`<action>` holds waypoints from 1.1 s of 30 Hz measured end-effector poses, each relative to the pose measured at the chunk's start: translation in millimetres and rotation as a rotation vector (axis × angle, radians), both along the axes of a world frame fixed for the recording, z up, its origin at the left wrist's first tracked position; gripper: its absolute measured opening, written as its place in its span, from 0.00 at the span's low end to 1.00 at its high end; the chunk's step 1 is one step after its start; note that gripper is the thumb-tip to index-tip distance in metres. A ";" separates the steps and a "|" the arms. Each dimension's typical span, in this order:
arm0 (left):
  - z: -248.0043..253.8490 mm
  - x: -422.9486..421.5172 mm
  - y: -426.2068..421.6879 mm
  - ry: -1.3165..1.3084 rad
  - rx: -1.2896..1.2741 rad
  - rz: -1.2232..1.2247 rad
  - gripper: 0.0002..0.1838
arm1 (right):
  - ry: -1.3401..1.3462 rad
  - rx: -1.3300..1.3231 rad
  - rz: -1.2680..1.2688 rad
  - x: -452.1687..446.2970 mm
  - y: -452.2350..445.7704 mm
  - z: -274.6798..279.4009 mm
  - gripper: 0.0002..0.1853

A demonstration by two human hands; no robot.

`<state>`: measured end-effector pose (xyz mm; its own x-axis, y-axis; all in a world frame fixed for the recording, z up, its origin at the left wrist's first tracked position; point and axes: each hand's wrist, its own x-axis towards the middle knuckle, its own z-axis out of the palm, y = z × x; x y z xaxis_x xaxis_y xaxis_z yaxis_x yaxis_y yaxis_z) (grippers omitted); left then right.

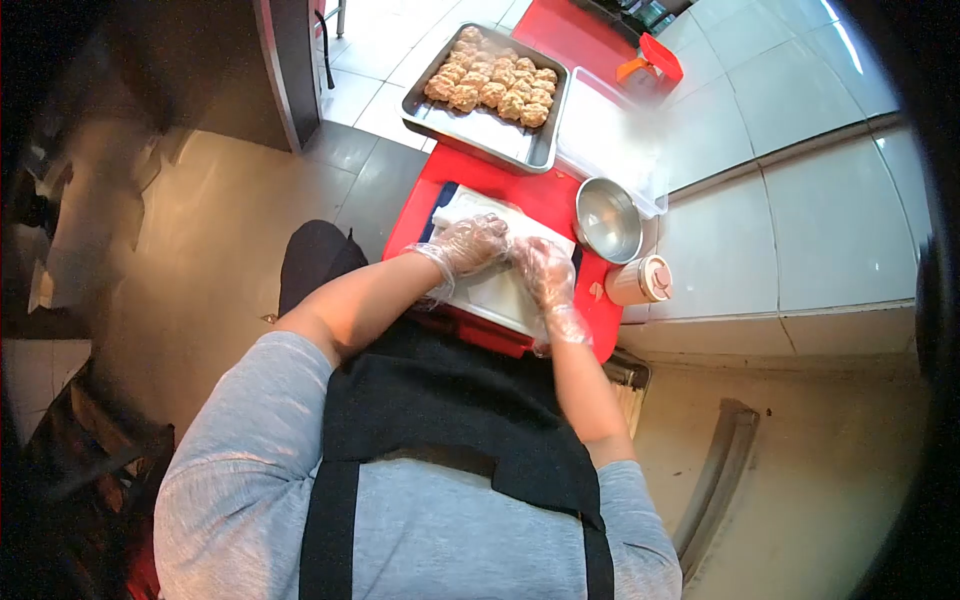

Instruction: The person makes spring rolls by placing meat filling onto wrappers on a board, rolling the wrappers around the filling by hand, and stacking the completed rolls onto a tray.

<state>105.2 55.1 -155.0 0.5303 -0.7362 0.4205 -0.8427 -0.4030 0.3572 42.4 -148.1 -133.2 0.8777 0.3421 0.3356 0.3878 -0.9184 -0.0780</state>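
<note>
My left hand (474, 244) and my right hand (544, 268), both in clear plastic gloves, are close together over a white board (496, 296) with dark blue ends. The fingers of each hand are bent inward and nearly meet at the far half of the board. What they hold, if anything, is too small and hidden to make out. A pale, flat, sheet-like piece (455, 210) lies beside my left fingers; I cannot tell what it is. Beyond the board, a metal tray (480, 133) holds several rows of lumpy, golden-brown balls (490, 78).
The board rests on a red table (420, 200). To the right stand a steel bowl (608, 220) and a pale lidded jar (640, 281). A clear plastic container (610, 130) lies against the tiled wall (720, 230). Farther back is an orange-red item (655, 62).
</note>
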 end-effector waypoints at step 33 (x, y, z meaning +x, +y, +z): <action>10.9 -89.9 22.6 -0.128 0.186 -0.076 0.43 | 0.359 -0.093 -0.001 -39.8 -2.8 30.5 0.22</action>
<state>15.3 77.8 -144.1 0.4214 -0.8431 0.3342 -0.9068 -0.3854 0.1711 2.6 -150.9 -102.7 0.9343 0.3556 -0.0260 0.3499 -0.9284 -0.1246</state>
